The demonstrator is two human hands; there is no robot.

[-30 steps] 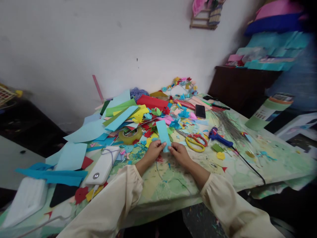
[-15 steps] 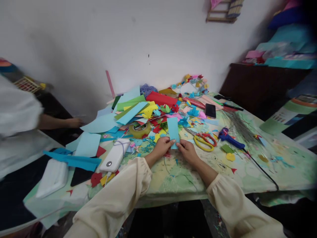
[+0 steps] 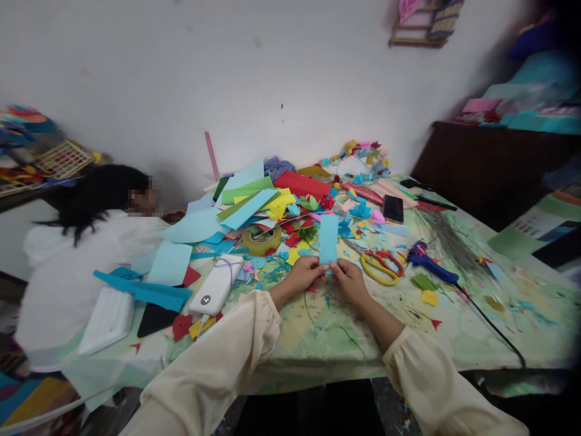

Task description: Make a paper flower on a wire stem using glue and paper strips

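Observation:
Both hands grip the lower end of a light blue strip of paper (image 3: pixel 328 237), which stands up from my fingers. My left hand (image 3: pixel 303 274) pinches its lower left corner, fingers curled. On the lower right corner, my right hand (image 3: pixel 348 280) is closed the same way. Just right of the strip lie scissors (image 3: pixel 380 267) with yellow and red handles. A roll of tape (image 3: pixel 262 241) sits to the left among paper scraps. Past the scissors rests a blue glue gun (image 3: pixel 431 263) with a black cord.
Coloured paper sheets (image 3: pixel 195 223) are heaped at the back left, near a white power bank (image 3: pixel 216 284). A black phone (image 3: pixel 393 209) and thin wires (image 3: pixel 449 233) lie right. A person in white (image 3: pixel 91 272) is at the left edge.
The view has shifted, so the table sits slightly further right and lower. The paper strip looks more upright. The person on the left has lowered, with their head now in view.

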